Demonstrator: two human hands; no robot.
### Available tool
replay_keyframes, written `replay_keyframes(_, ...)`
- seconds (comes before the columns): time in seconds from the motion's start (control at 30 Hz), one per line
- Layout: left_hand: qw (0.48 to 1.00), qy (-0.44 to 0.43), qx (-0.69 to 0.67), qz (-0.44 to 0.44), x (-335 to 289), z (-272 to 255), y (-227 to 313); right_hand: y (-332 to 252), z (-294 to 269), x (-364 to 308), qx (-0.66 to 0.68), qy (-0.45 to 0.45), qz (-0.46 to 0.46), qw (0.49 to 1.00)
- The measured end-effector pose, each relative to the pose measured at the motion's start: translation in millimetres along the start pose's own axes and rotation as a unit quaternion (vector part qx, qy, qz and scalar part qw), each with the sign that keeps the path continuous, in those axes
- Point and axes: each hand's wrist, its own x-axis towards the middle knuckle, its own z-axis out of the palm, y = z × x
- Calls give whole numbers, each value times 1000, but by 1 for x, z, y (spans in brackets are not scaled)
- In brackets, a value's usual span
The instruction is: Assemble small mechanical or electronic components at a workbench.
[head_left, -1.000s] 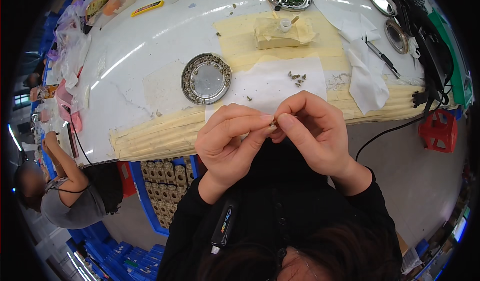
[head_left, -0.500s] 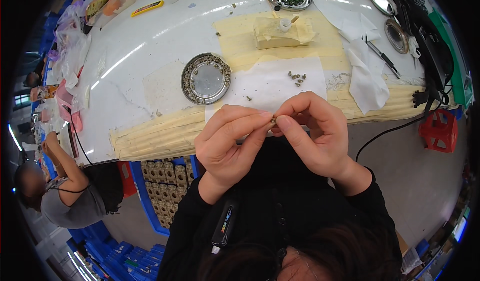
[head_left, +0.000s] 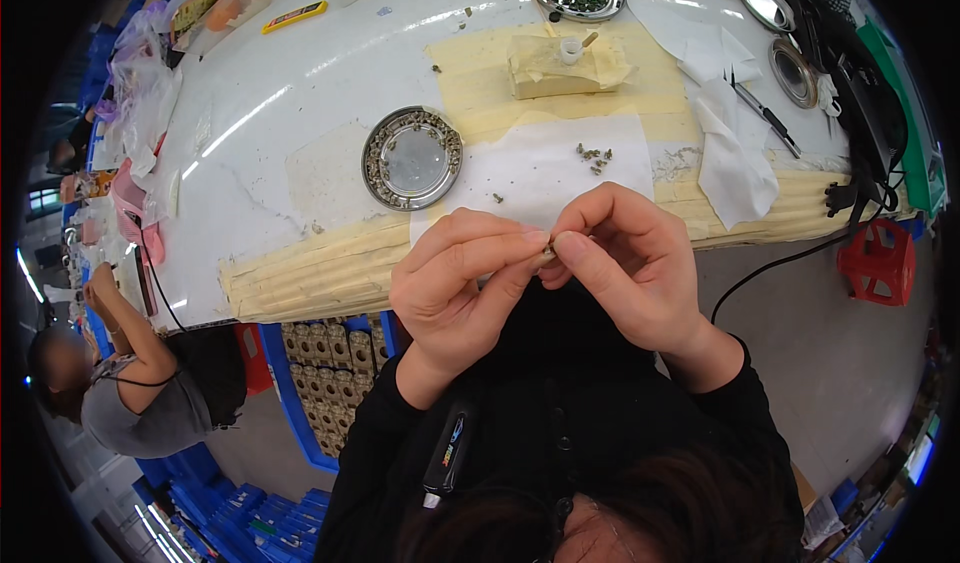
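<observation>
Fingertips of my left hand (head_left: 465, 283) and my right hand (head_left: 630, 268) meet over the table's near edge, pinching a small brassy metal part (head_left: 549, 250) between them. Most of that part is hidden by the fingers. Just beyond the hands lies a white paper sheet (head_left: 535, 158) with a small cluster of similar metal parts (head_left: 595, 157) on it and one loose piece (head_left: 498, 198) nearer to me. To the left of the sheet, a round metal dish (head_left: 410, 163) holds many more such parts, mostly around its rim.
Behind the sheet a taped block (head_left: 565, 78) carries a small white cup (head_left: 571, 51). Tweezers (head_left: 765, 113) and a crumpled white cloth (head_left: 735, 168) lie at right. A second dish (head_left: 578, 13) holds dark green pieces. Below left stands a blue crate (head_left: 290, 393); another person (head_left: 150, 403) sits at far left.
Both hands stay in nearly the same place. The fingers have shifted slightly around the small metal part, turning it a little.
</observation>
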Motion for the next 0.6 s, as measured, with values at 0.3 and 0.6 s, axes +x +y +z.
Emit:
replay_keyframes(0.3, 995, 71, 65, -32, 3, -9, 1, -28, -22, -8, -173, 12, -472, 865)
replay_keyframes(0.6, 992, 0, 125, -21, 24, -5, 14, -100, 11, -10, -55, -44, -761, 645)
